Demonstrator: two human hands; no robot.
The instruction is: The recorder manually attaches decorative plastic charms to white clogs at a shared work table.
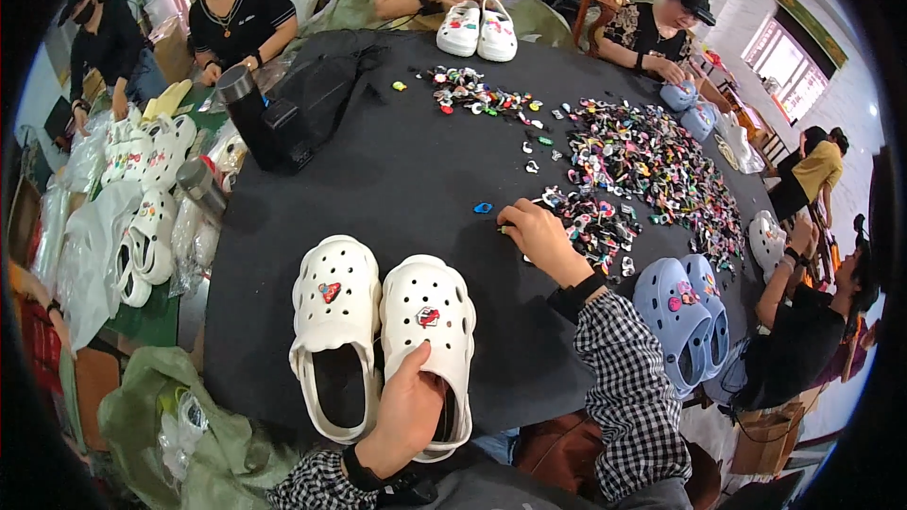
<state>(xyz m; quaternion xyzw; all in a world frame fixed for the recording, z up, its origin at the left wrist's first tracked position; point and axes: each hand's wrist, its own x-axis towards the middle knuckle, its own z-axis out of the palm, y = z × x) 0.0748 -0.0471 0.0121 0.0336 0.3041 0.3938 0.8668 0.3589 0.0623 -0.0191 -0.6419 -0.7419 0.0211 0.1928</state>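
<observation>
Two white clogs with round vent holes lie side by side in front of me. The left clog (333,307) bears a red charm near its toe; the right clog (430,288) has a red, white and black one. My left hand (404,420) grips the right clog at its opening, thumb on top and fingers inside. Just beyond the clogs, my right hand (543,241) is closed in a pinch at the table, with a small yellow-green charm (504,229) at its fingertips. A blue charm (484,208) lies just left of those fingertips.
A big heap of mixed charms (652,165) covers the right middle of the black table (312,184). Blue clogs (673,307) stand at my right. A dark flask (244,99) and black bag (316,104) are far left. Several people work around the table, with more clogs.
</observation>
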